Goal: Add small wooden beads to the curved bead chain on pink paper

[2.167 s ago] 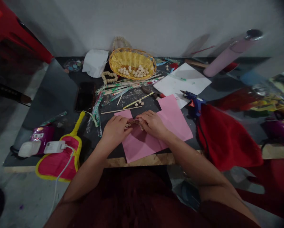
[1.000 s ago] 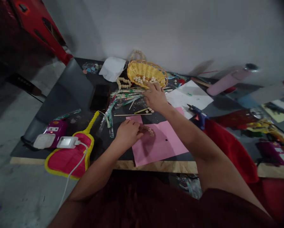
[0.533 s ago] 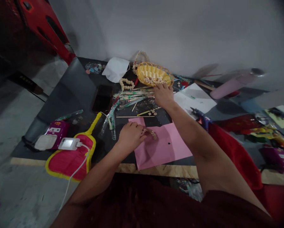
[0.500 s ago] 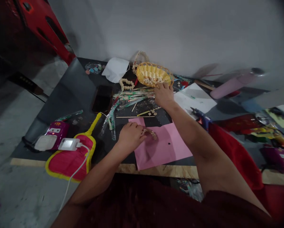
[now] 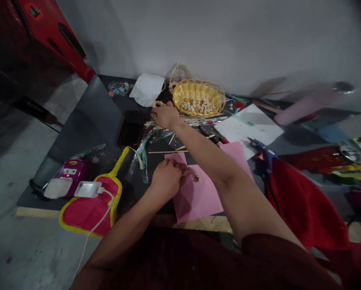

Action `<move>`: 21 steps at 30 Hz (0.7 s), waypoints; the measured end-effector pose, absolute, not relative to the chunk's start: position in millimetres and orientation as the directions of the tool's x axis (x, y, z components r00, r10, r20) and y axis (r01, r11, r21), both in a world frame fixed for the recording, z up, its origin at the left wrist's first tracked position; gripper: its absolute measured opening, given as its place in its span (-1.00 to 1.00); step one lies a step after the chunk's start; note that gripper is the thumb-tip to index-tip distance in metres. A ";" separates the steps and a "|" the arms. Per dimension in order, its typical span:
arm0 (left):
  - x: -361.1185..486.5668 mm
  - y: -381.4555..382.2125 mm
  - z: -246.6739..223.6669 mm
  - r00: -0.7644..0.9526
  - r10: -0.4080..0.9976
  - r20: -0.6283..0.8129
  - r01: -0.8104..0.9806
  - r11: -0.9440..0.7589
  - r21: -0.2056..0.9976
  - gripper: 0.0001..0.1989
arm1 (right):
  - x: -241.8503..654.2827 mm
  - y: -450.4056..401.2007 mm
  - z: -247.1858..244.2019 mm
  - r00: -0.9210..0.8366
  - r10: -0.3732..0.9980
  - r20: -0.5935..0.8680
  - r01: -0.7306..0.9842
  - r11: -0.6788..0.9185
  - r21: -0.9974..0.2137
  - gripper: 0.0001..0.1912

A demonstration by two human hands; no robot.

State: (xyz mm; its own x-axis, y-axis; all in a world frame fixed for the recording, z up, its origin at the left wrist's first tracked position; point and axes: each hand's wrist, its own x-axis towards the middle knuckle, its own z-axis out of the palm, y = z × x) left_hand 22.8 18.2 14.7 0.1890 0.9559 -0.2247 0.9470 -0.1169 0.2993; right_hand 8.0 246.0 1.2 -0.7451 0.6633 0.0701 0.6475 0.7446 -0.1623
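Observation:
Over the pink paper (image 5: 203,197), my left hand (image 5: 167,177) is closed on one end of a small curved strip of pale wooden-looking pieces (image 5: 193,174). The strip's free end sticks out to the right of my fingers. My right hand (image 5: 167,115) reaches across the table, its fingers curled over a pale, bumpy ring (image 5: 158,104) and hiding most of it. Right of that hand stands a yellow woven basket (image 5: 198,86) with small pale pieces (image 5: 206,106) inside. Wrapped chopsticks (image 5: 195,121) lie partly under my right forearm.
A phone (image 5: 130,129), a white mask (image 5: 147,89) and a purple socket box (image 5: 73,173) with a plugged charger lie left. A red, yellow-edged fan-shaped piece (image 5: 92,201) overhangs the front edge. Right are white paper (image 5: 253,125), a blue glue gun (image 5: 263,155) and a pink bottle (image 5: 301,108).
My right hand has moved left from the basket's front rim to the bumpy ring, uncovering the basket's pieces. My left hand still keeps the curved strip over the pink paper.

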 end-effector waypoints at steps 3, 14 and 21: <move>22.7 18.4 16.2 0.189 0.950 -0.248 0.944 -0.106 0.312 -0.64 | -0.7 242.2 3.0 -0.641 0.767 0.016 0.755 0.635 -0.163 -0.64; 24.2 18.7 12.6 0.174 0.962 -0.208 0.957 -0.115 0.267 -0.63 | 38.3 173.4 36.7 -0.728 0.665 0.165 0.672 0.740 -0.022 -0.64; 25.3 20.0 8.8 0.163 0.967 -0.196 0.960 -0.109 0.259 -0.60 | 59.9 141.2 20.6 -0.807 0.590 0.023 0.590 0.808 -0.018 -0.61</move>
State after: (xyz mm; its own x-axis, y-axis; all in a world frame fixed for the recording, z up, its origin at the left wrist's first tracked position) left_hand 25.3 20.0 8.8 0.1625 0.9669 -0.1965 0.9598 -0.1088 0.2586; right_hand 59.9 141.2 20.6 -0.8072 0.5898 0.0230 0.5896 0.8075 -0.0178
